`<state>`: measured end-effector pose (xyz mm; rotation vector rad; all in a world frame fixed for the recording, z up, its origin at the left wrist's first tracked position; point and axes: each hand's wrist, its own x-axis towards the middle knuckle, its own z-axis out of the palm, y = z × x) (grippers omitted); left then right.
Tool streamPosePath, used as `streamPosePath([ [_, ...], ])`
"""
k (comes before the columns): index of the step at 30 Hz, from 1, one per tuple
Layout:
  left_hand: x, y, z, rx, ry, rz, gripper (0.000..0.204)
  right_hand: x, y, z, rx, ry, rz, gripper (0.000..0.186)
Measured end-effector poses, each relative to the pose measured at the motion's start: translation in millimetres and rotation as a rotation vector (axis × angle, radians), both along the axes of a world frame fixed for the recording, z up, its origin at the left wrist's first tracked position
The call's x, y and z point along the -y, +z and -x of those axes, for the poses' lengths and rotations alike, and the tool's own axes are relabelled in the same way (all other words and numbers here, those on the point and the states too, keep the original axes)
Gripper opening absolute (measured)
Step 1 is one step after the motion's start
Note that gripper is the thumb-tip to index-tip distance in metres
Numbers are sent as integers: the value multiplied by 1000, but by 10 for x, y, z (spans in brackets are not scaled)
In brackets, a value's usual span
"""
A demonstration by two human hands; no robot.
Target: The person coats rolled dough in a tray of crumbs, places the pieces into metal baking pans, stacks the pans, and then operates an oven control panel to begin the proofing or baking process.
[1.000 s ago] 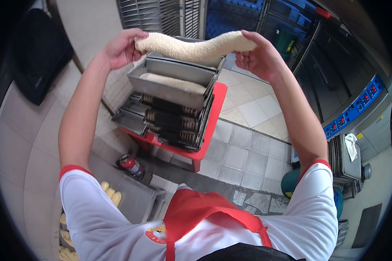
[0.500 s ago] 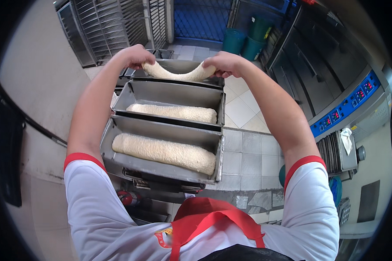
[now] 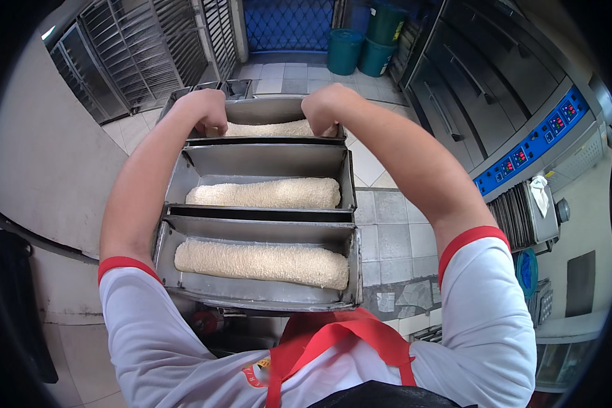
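Observation:
Three long metal loaf pans stand in a row, one behind another. The near pan (image 3: 265, 297) holds a pale dough log (image 3: 262, 264) with a rough, crumb-like coating. A similar dough log (image 3: 265, 193) lies in the middle pan (image 3: 262, 160). In the far pan (image 3: 265, 109) is a third coated dough log (image 3: 268, 129). My left hand (image 3: 207, 111) is closed at its left end, and my right hand (image 3: 325, 109) is closed at its right end. Both hands reach down inside the pan, and their fingertips are partly hidden.
More pans (image 3: 236, 88) stand beyond the far one. At right is a deck oven (image 3: 455, 88) with a blue control panel (image 3: 530, 146), and a stack of trays (image 3: 517, 214) below it. Green bins (image 3: 345, 51) stand at the back, and a louvred metal rack (image 3: 143, 51) at back left.
The far dough log was sagging between my hands above the far pan; now it is lowered inside, lying straighter. The view has shifted, so the pans appear lower in the picture.

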<state>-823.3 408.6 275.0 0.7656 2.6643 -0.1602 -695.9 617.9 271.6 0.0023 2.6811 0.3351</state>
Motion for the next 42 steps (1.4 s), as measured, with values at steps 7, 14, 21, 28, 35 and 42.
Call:
streamPosePath([
  [7,-91,36,-328,-242,-228,96,41,24,0,-152,-14,77,-187,28],
  [14,-13,-202,-72,-193,-168,-100,38,-248,-250,-112,-202,-9,28,34],
  [21,1678,239,-1214,-453,62,-1019,47,-599,220,-1221,-943,67,900,47],
  [28,3475,-1786,-3177,-696,1067,-1367,42,-1945,-2267,-2847,-827,-592,1201,20],
  [35,3628,-3810,-3320,-63,1672,-1363,73,-2605,-5132,-5046,117,-850,914,22],
  [42,3680,-4756,-2194,138,1880,-1544,71,-1938,-4964,-6413,411,-1320,874,32],
])
